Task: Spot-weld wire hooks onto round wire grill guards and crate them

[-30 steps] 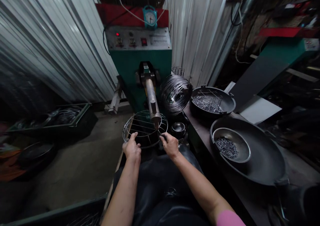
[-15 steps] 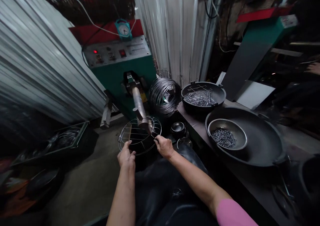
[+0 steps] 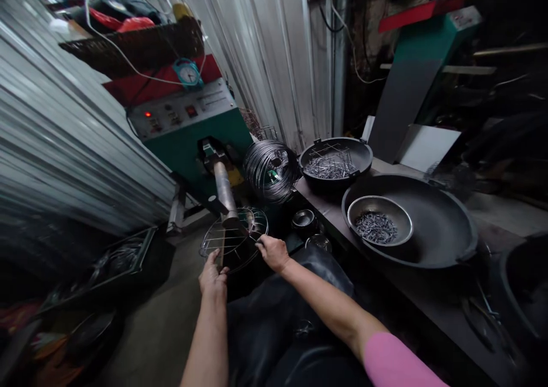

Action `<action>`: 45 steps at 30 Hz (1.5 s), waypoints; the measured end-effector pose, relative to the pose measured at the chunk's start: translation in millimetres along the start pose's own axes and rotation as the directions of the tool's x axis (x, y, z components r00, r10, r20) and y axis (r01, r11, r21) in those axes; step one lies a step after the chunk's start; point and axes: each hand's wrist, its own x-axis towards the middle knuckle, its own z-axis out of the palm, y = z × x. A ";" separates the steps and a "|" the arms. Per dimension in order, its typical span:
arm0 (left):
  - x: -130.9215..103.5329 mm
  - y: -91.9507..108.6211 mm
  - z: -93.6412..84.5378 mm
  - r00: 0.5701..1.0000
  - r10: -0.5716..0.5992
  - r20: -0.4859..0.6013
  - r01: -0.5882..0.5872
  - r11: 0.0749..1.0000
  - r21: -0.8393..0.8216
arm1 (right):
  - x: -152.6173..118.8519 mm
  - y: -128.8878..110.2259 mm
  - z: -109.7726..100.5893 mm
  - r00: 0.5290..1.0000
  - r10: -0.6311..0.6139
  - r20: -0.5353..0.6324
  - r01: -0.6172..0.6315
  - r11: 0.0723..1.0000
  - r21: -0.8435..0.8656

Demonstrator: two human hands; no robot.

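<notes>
Left hand is gripping the near-left rim of a round, silvery wire rack, fingers curling beneath, thumb lying on top. Right hand is closing thumb and fingertips on a thin, dark metal piece at the rack's right side; its exact shape is too small to tell. The rack is sitting below the thick grey metal arm that is jutting from a green machine with a red top; whether arm and rack are touching, cannot tell. A red lamp is glowing on the panel. A grey wire coil is standing right of the arm. Farther right, a deep black pan is holding loose wire pieces; nearer, a wide black pan is holding a shiny steel bowl of short metal pieces.
</notes>
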 end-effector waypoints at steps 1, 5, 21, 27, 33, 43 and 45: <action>0.3 0.0 -1.5 1.000 -0.007 0.031 0.007 1.000 -0.012 | -3.3 3.8 -3.9 1.000 -0.015 -0.003 0.015 1.000 0.026; -1.3 6.1 -8.8 0.975 -0.108 0.193 0.135 0.982 -0.132 | -34.6 31.5 -10.8 0.977 -0.149 0.153 0.151 0.989 -0.005; 18.2 13.5 -38.9 0.944 -0.215 0.251 0.254 0.957 -0.137 | -137.6 62.6 45.4 0.386 -0.110 0.916 0.695 0.687 -0.211; 32.2 31.1 -22.6 0.937 -0.195 0.291 0.219 0.974 -0.052 | -137.3 64.0 48.3 0.399 -0.076 0.914 0.684 0.689 -0.242; 40.2 34.5 -18.0 0.897 -0.248 0.366 0.270 0.963 -0.008 | -140.6 56.2 55.8 0.404 -0.055 0.913 0.672 0.695 -0.256; 44.4 36.4 -21.7 0.887 -0.251 0.387 0.249 0.967 0.056 | -128.7 62.3 12.3 0.445 -0.007 0.895 0.536 0.803 -0.260; 45.0 34.1 -18.9 0.895 -0.242 0.375 0.250 0.968 0.028 | -126.8 63.4 3.0 0.456 0.014 0.890 0.481 0.837 -0.259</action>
